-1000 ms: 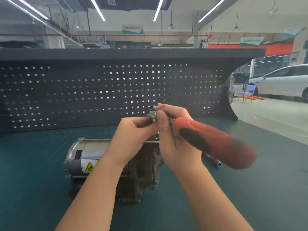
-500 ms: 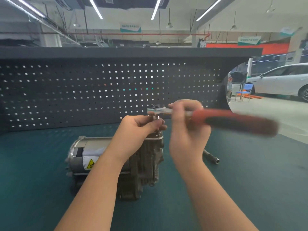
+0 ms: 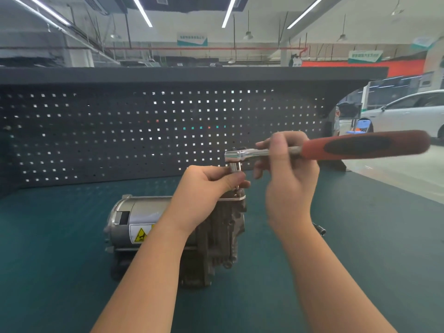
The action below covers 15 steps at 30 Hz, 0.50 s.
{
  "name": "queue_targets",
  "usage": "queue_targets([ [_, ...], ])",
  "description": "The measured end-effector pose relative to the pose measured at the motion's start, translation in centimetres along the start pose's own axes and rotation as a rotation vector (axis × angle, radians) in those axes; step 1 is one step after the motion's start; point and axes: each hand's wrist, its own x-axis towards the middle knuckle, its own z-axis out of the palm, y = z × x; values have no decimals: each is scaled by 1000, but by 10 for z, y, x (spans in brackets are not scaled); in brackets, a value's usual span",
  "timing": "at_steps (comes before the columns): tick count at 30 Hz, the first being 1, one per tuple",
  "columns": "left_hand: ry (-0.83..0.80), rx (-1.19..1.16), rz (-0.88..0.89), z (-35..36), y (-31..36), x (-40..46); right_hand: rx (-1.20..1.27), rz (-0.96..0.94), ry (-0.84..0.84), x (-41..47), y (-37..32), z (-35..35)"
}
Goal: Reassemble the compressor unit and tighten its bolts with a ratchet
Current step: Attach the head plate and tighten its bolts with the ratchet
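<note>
1. On the teal bench mat (image 3: 72, 272), before the pegboard (image 3: 96, 131), lies the compressor unit (image 3: 144, 219).
2. The left hand (image 3: 206, 188) pinches the socket (image 3: 235, 167) under the ratchet (image 3: 312, 150) — keep it square.
3. The right hand (image 3: 288, 169) wraps the shank — swing short and level.

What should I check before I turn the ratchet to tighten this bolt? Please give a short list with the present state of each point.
1. Right hand holds the ratchet: ok, but near the head, not on the red grip.
2. Left hand fingers steady the socket: ok.
3. Socket seated fully on the bolt: cannot tell, the fingers hide it.
4. Compressor unit rests flat on the green bench mat: ok.
5. Compressor clamped against turning: not ok, no clamp is visible and neither hand holds its body.
6. Swing path of the handle free: ok.
</note>
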Motion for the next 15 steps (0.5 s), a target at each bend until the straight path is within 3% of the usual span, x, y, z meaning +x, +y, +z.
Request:
queue_targets([
  [4, -3, 54, 17, 1, 1, 0, 560, 744, 156, 19, 11, -11],
  [6, 1, 84, 47, 2, -1, 0, 623, 830, 195, 16, 15, -10],
  [7, 5, 83, 52, 1, -2, 1, 583, 739, 210, 12, 15, -8],
  [9, -8, 61, 38, 0, -3, 2, 390, 379, 177, 3, 8, -5],
  [12, -30, 12, 58, 1, 0, 0, -215, -222, -68, -6, -8, 4],
  [15, 17, 64, 93, 2, 0, -3, -617, -546, -219, -14, -11, 14],
])
